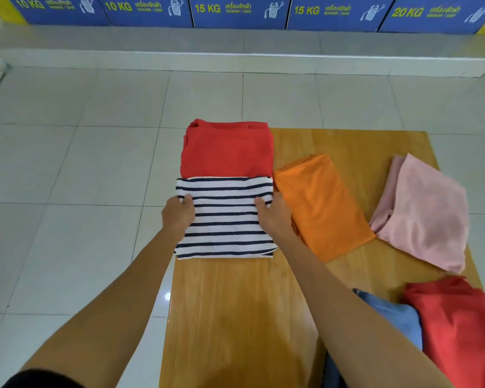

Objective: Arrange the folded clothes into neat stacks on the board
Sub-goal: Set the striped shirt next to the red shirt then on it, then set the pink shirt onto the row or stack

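Striped shirt: white ground, navy horizontal bands, evenly spaced. Folded garment behind it: solid red, slightly coral. Next one along: flat bright orange, no pattern. Pink cloth: pale, dusty, plain. Near corner: a blue piece, mid denim-like tone, partly under a second red garment, same coral-red as the first. Board: honey-yellow wood, glossy, grain streaks showing darker amber. Floor tiles: pale grey-white, thin dark grout lines. Panels along the far wall: royal blue with yellow lettering, white machine drawings; yellow edges at both ends.
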